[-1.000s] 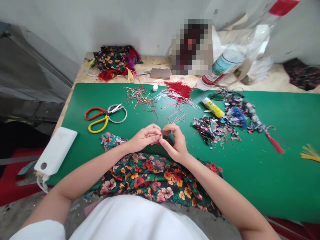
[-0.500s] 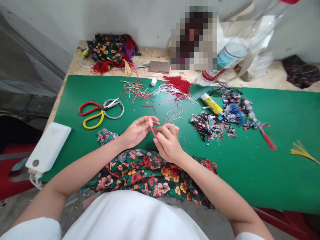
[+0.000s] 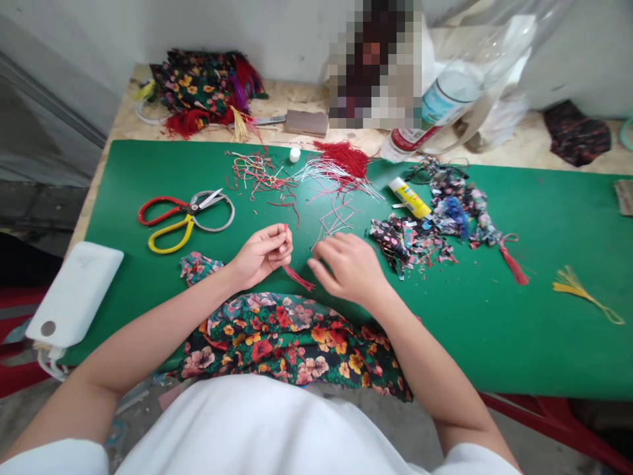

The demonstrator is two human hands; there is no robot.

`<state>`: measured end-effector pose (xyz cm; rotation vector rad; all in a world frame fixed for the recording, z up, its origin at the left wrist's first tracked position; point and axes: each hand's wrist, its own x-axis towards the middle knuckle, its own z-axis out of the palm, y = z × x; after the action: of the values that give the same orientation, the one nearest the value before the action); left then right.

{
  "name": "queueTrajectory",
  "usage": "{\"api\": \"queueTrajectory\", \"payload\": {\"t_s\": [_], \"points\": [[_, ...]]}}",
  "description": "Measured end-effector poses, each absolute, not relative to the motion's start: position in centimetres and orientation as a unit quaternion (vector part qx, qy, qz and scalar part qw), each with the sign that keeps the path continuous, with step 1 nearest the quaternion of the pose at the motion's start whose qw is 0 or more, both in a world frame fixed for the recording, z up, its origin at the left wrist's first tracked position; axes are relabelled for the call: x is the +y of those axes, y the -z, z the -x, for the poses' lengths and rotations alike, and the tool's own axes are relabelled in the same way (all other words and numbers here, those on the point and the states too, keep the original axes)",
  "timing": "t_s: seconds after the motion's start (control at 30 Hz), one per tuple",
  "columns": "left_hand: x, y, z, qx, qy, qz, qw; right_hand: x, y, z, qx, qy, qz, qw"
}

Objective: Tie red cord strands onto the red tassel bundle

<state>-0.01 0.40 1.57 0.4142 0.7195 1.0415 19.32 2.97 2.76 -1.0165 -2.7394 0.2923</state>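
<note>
My left hand (image 3: 266, 254) is closed around a small red tassel. The red strands of the tassel (image 3: 299, 278) hang out below the fingers, and a bit of its red end shows above the thumb. Apart from it, my right hand (image 3: 350, 269) hovers over the green mat with thumb and fingers parted and nothing seen in it. Just beyond its fingertips lie loose pale cords (image 3: 339, 214). A bunch of red threads (image 3: 341, 161) with white cords lies farther back. Floral fabric (image 3: 291, 340) is spread below both hands.
Red-and-yellow scissors (image 3: 180, 218) lie left on the green mat (image 3: 494, 336), near a white power bank (image 3: 74, 293). To the right are a glue stick (image 3: 410, 198), fabric scraps (image 3: 410, 241) and a yellow tassel (image 3: 583, 290). A plastic bottle (image 3: 435, 109) leans at the back.
My right hand has let go of the red piece and moved right, toward the pale cords. The tassel now hangs from my left hand alone. The view has shifted slightly.
</note>
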Motion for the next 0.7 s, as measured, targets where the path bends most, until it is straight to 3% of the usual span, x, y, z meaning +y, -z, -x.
{"api": "queueTrajectory", "payload": {"t_s": [0.07, 0.17, 0.5, 0.7], "points": [[0.5, -1.4, 0.0, 0.338, -0.479, -0.197, 0.786, 3.5, -3.0, -20.1, -0.872, -0.080, 0.470, 0.113], [0.5, -1.2, 0.0, 0.345, -0.472, -0.206, 0.785, 3.9, -2.5, -20.6, -0.827, -0.070, 0.547, 0.108], [0.3, -0.8, -0.2, 0.345, -0.450, -0.241, 0.788, 3.5, -0.2, -19.6, -0.825, -0.041, 0.556, 0.094], [0.3, -0.8, -0.2, 0.365, -0.439, -0.250, 0.782, 3.4, -0.6, -19.3, -0.838, -0.070, 0.493, 0.226]]}}
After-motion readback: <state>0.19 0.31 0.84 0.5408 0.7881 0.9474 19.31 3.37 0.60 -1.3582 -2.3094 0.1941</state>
